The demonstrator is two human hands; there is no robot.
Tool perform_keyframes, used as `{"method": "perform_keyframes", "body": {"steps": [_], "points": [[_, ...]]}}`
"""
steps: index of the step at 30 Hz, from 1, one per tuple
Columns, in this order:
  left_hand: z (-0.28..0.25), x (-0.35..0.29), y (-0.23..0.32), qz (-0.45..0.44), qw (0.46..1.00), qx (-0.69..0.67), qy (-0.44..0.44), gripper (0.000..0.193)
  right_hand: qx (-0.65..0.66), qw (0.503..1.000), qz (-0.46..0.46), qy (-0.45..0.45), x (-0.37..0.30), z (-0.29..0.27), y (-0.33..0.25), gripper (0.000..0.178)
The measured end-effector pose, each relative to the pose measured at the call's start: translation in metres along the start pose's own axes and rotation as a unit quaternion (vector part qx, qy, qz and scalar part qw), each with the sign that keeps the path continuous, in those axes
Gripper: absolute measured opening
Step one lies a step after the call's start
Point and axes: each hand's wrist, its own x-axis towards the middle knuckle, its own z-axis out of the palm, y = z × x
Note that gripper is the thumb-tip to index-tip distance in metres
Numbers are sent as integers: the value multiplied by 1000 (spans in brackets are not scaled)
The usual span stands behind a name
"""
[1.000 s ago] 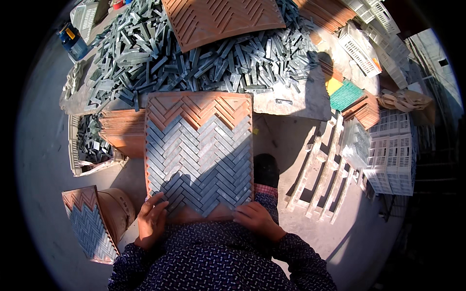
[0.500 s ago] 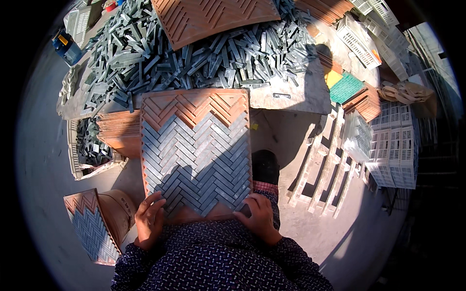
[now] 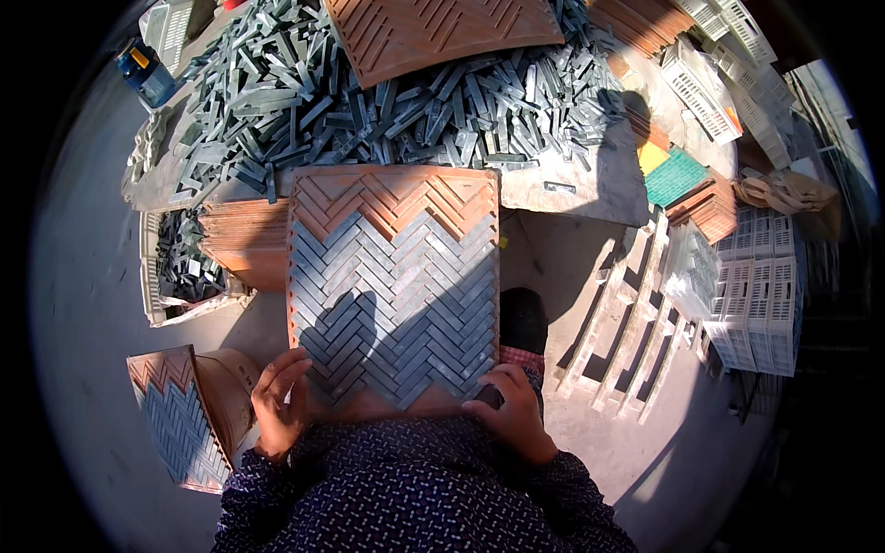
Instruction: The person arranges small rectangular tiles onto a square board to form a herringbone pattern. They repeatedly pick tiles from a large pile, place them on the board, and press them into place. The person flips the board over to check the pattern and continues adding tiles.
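Nearest, against the patterned shirt (image 3: pixel 406 488), lies the near edge of a brown grooved tray (image 3: pixel 394 184), its long axis running straight away from the body. The left hand (image 3: pixel 280 405) is at its near left corner, fingers loosely curled and parted from the thumb, fingertips by the left edge. The right hand (image 3: pixel 514 412) is at the near right corner, thumb and fingers bent around a small dark patch; whether that is a piece being pinched or only shadow, I cannot tell. Grey strips (image 3: pixel 396 286) fill the tray's middle in a herringbone, while bare grooves cross its far edge, ahead of both hands and about equally far from each. That far edge meets the near edge of the bench (image 3: pixel 604 189). Beyond it, straight ahead, sits a heap of loose strips (image 3: pixel 277 101), with a second grooved tray (image 3: pixel 442 41) lying tilted on top.
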Motion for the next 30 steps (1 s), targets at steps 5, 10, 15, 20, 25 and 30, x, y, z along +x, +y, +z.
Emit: {"method": "perform_keyframes", "body": {"steps": [5, 10, 15, 20, 25, 30], "points": [[-7, -1, -1, -17, 1000, -14, 9, 24, 14, 998, 36, 51, 13, -13, 4, 21], [2, 16, -6, 76, 989, 119, -40, 42, 5, 995, -66, 72, 43, -15, -5, 39], [30, 67, 14, 140, 937, 275, -164, 79, -195, 958, -211, 4, 88, 18, -16, 69], [48, 117, -6, 186, 918, 326, -129, 78, -249, 941, -226, -44, 119, 36, -16, 74], [51, 121, -15, 168, 918, 329, -147, 77, -234, 943, -234, -19, 145, 26, -20, 72], [48, 120, -11, 163, 924, 311, -154, 77, -149, 953, -250, 84, 208, 15, -18, 55]]}}
